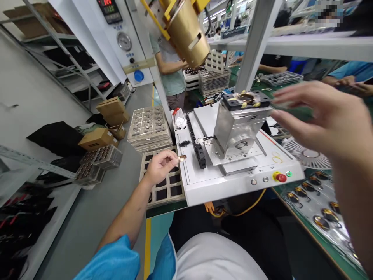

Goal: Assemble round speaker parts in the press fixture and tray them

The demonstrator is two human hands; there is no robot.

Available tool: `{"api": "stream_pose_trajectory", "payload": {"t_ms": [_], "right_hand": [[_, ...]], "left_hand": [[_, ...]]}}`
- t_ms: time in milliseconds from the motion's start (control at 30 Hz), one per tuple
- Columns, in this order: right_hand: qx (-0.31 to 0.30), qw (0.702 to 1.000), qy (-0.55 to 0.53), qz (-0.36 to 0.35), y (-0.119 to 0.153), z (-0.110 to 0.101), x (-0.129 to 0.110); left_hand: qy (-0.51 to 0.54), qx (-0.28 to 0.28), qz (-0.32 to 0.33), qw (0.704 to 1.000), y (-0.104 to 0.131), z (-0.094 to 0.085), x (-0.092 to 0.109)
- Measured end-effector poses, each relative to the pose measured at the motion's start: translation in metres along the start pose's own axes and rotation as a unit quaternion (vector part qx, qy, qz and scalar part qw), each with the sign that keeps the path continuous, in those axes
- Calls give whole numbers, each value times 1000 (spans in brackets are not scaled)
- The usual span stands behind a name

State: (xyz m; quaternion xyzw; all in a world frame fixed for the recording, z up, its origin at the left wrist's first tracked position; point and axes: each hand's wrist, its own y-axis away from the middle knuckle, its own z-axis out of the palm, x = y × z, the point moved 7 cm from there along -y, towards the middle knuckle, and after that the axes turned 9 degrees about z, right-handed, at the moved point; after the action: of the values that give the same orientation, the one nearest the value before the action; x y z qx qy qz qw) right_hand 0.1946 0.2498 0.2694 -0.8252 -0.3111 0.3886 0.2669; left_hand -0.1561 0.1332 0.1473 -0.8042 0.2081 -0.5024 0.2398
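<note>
My left hand (161, 166) pinches a small brown and whitish piece (182, 158) above the left edge of the white machine table, beside a small heap of black bits (184, 143). Raised at the right, my right hand (323, 116) has its fingers apart and nothing visible in them. Its fingertips are near the right side of a black fixture (262, 99) on top of a metal block (237, 132). In the fixture lies a round copper-coloured ring (245, 98) with yellow tabs around it.
A gold cylinder head (189, 39) hangs above the fixture. Left of the machine are a compartment tray (162, 194) and stacked trays (150, 128). A red button (281, 177) sits on the front panel. Coil parts (329, 214) lie at the right. People stand or sit beyond.
</note>
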Motion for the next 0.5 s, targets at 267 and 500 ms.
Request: {"api": "stream_pose_trajectory", "payload": {"t_ms": [267, 500], "right_hand": [[-265, 951, 153, 35, -98, 49, -1], [-261, 959, 105, 34, -105, 51, -4]], "left_hand": [[-119, -11, 237, 964, -66, 39, 59], [-157, -52, 320, 933, -92, 56, 82]]}}
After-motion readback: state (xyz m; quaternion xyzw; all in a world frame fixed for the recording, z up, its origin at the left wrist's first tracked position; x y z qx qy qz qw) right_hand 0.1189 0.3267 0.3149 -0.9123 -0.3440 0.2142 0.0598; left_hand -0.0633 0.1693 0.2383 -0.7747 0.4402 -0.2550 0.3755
